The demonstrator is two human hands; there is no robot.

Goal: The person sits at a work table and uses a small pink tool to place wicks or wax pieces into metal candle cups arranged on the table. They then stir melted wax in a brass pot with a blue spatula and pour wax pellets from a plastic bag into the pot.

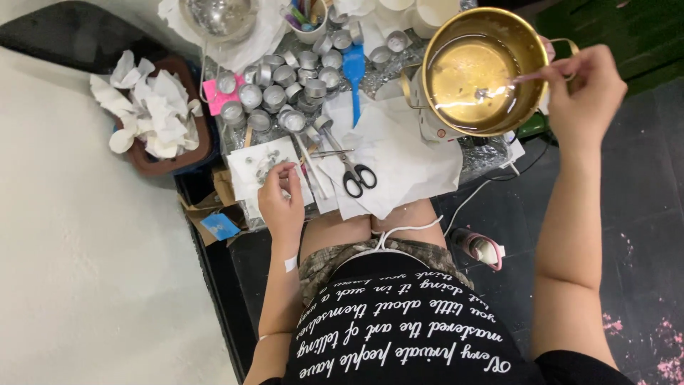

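My right hand (588,93) pinches a thin stick (531,77) whose tip dips into the clear liquid in a brass pot (456,110) at the table's right. A small metal piece (482,93) lies in the liquid by the stick's tip. My left hand (280,196) rests on a white paper sheet (246,178) strewn with small metal wick tabs (265,158), fingertips pinched over them; what they hold is too small to tell. Black-handled scissors (354,173) lie on white paper between my hands.
Several small metal tealight cups (285,78) crowd the table's middle, with a blue spatula (354,68) among them. A brown tub of crumpled white paper (153,114) sits at the left. A cup of pens (308,18) and a metal bowl (221,16) stand at the back.
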